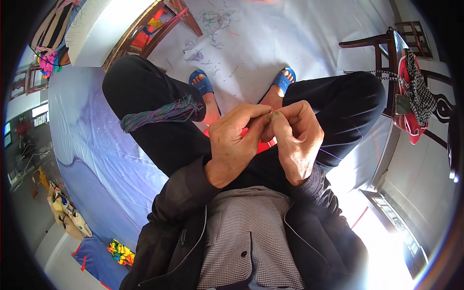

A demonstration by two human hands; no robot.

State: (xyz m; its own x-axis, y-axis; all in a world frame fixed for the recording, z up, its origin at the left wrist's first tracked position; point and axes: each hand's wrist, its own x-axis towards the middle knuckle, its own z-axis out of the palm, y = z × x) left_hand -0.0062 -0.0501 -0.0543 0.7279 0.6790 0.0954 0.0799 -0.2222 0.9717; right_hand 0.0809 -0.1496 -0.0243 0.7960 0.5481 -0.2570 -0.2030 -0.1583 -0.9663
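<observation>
My left hand [238, 140] and my right hand [296, 140] meet in front of my lap, thumbs and forefingers pinched together at the fingertips. What they pinch is too small to make out; a thin thread would be hidden between the fingers. Across my left thigh lies a loose bundle of teal and purple threads [162, 115]. A fine purple thread [338, 157] trails over my right thigh. Something red [265, 146] shows below the hands, between my legs.
Scraps of coloured thread [215, 20] litter the pale floor ahead of my blue sandals [202, 83]. A wooden stool [166, 31] stands ahead on the left. At right, a dark wooden chair [379, 48] carries a checked cloth [419, 89] and a red bag [405, 126].
</observation>
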